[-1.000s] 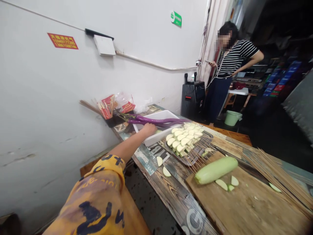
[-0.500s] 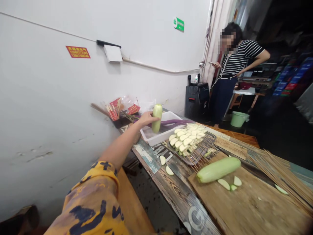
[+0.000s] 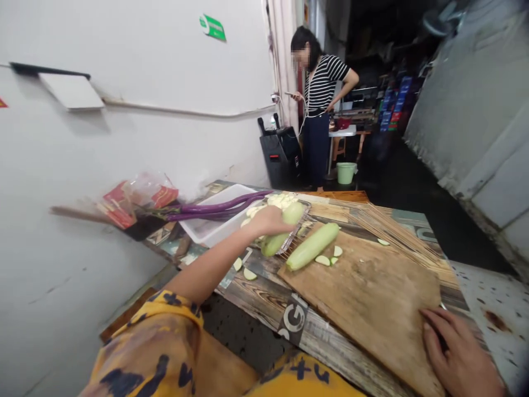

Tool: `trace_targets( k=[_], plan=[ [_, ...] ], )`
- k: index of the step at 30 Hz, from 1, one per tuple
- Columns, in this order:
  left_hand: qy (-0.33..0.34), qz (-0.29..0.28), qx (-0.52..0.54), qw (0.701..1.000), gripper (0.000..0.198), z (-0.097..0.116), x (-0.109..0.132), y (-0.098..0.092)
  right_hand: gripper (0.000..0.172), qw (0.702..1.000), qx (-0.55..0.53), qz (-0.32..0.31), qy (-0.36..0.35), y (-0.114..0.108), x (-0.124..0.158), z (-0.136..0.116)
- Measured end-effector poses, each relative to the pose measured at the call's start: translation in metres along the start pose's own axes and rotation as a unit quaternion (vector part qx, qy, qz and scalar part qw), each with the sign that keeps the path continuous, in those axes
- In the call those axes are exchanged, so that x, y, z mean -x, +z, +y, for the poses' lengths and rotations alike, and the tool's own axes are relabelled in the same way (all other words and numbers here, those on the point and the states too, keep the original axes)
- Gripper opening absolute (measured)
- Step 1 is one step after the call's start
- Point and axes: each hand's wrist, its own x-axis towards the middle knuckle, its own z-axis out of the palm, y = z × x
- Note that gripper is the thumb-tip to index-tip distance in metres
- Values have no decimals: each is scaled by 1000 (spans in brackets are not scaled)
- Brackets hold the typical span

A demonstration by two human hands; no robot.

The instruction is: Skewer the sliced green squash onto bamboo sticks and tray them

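A pale green gourd [image 3: 292, 214] is in the grip of my left hand [image 3: 270, 221], over the foil tray [image 3: 298, 231] of sliced pieces on skewers. Another whole gourd [image 3: 314, 245] lies on the left end of the wooden cutting board [image 3: 372, 292], with a few cut pieces [image 3: 323, 259] beside it. My right hand [image 3: 457, 350] is at the board's right edge, its fingers bent; a bit of something shiny shows near the fingertips, and what they hold, if anything, is hidden.
Long purple eggplants [image 3: 219, 207] lie across a white bin [image 3: 198, 234]. Bare skewers [image 3: 397, 234] spread behind the board. Red packets [image 3: 119, 204] sit by the wall. A person [image 3: 324, 82] stands with a phone beyond a black speaker [image 3: 281, 157].
My left hand has carried the gourd from above the white bin rightward to the foil tray. My right hand has come into view. The camera has turned right.
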Motion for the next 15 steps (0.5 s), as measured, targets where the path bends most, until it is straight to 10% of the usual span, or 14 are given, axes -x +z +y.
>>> trace_targets(
  k=[15],
  plan=[
    [159,-31,-44,986,55,154,41,53,28,1000,23,-13,-15,-8,-1,-19]
  ],
)
